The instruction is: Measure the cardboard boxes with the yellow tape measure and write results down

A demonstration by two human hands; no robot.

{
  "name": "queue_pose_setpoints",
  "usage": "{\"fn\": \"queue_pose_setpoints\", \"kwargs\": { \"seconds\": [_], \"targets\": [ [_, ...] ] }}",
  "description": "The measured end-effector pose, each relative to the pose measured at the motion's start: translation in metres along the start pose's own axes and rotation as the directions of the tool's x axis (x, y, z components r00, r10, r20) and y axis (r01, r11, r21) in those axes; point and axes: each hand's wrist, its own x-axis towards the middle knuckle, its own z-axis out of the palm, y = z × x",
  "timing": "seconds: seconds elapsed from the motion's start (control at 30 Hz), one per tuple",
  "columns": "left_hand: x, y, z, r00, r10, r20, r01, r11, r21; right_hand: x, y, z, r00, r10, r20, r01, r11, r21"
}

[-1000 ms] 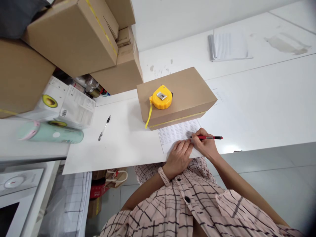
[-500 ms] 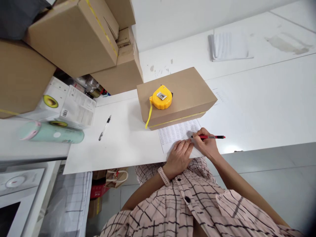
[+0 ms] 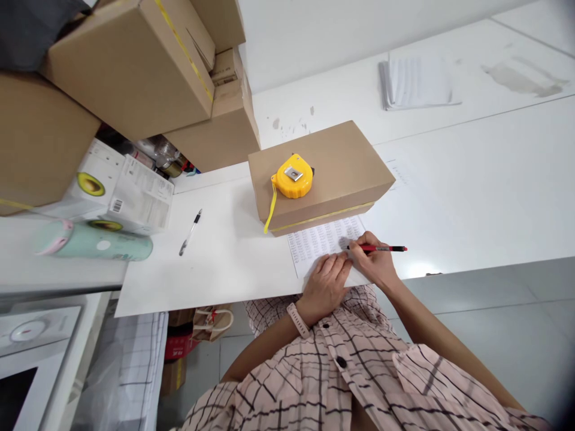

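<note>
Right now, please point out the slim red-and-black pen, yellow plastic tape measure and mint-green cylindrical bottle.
Slim red-and-black pen (image 3: 384,248): head view, red barrel.
Yellow plastic tape measure (image 3: 293,173): head view, silver clip.
Mint-green cylindrical bottle (image 3: 92,240): head view, side.

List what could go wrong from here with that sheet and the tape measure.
1. The yellow tape measure sits loose on the cardboard box, its strap hanging over the front edge; a snag or bump could drag it off.
2. The box hides the far edge of the printed sheet; if it rests on it, tugging might crease the paper.
3. The left hand lies on the sheet beside the red pen, so fresh ink might smudge.
</note>
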Motion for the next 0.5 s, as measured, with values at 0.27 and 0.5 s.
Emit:
{"fn": "queue_pose_setpoints", "kwargs": {
  "seconds": [0.27,0.5],
  "targets": [
    [-0.0004,-0.0004,-0.0013,1.0,0.005,0.006,-0.005,1.0,0.028,0.0002,-0.0004,-0.0008,0.999,0.0,-0.033,0.001,1.0,0.031],
    [-0.0003,0.0001,-0.002,1.0,0.005,0.013,-0.006,0.999,0.051,0.0016,-0.0008,-0.0054,1.0,-0.004,-0.021,0.005,1.0,0.026]
  ]
}}
